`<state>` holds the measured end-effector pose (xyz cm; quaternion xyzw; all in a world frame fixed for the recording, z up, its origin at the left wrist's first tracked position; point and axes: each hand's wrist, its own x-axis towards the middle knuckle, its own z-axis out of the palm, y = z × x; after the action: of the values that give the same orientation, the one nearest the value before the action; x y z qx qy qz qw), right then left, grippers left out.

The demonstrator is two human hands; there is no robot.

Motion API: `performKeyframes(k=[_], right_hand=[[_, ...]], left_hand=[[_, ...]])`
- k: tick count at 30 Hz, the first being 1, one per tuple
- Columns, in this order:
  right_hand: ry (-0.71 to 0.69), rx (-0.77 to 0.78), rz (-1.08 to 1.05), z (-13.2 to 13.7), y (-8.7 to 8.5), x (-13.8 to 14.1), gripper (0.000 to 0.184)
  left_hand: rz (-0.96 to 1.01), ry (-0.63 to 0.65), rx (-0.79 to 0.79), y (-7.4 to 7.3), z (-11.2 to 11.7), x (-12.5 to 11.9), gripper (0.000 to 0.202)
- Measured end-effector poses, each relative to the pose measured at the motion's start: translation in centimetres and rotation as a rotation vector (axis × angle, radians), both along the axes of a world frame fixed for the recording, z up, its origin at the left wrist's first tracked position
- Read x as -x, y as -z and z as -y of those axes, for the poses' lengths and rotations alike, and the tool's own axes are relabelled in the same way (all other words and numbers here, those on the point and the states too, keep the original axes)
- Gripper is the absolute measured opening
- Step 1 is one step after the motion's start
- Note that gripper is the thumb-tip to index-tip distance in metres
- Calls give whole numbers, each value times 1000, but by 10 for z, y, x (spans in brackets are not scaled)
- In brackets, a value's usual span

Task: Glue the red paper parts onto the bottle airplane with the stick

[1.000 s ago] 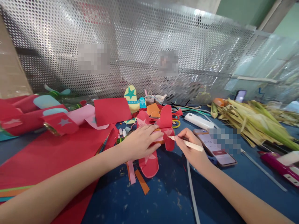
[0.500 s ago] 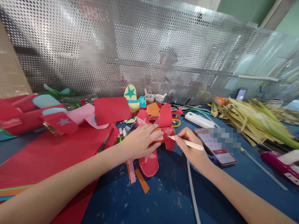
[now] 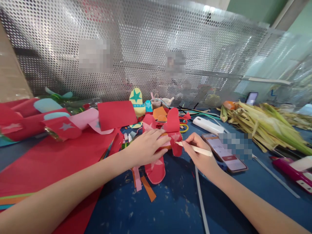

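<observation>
A toy airplane (image 3: pixel 156 172) of red foam sheet, with pale pink stars on its wings, sits in the middle of the blue table. My left hand (image 3: pixel 147 145) lies over its body and grips it, hiding much of the middle. Between the fingers of my right hand (image 3: pixel 198 156) is a slim white pen (image 3: pixel 201 150), held like a pencil. Its tip touches or nearly touches the star on the red tail piece (image 3: pixel 177 150); I cannot tell which. Pink and orange strips (image 3: pixel 148 189) lie just below my left hand.
A large red sheet (image 3: pixel 80 175) covers the left side. On the right lie a phone (image 3: pixel 230 157), a white handheld device (image 3: pixel 208 125), dry corn husks (image 3: pixel 263 126) and a magenta tool (image 3: pixel 290 170). A perforated metal panel (image 3: pixel 146 42) stands behind the table. A grey strip (image 3: pixel 201 201) runs toward me.
</observation>
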<state>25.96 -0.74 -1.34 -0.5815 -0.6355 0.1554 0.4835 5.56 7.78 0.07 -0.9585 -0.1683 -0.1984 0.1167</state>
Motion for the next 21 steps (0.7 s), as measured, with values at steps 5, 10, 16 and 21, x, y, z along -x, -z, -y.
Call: performKeyframes(k=[5,10,16,21], right_hand=[[-4,10,-1,0,0,0,22],[-6,8,-9,0,-1,1,22],[-13,19,-22,0,0,1,23],[-16,28,-16,0,2,0,22]], left_hand=[[12,8,-3,1,-1,0,32],[20,14,4,1,-1,0,34],[11,13,-2,1,-1,0,33],[0,2,-7,0,0,0,32]])
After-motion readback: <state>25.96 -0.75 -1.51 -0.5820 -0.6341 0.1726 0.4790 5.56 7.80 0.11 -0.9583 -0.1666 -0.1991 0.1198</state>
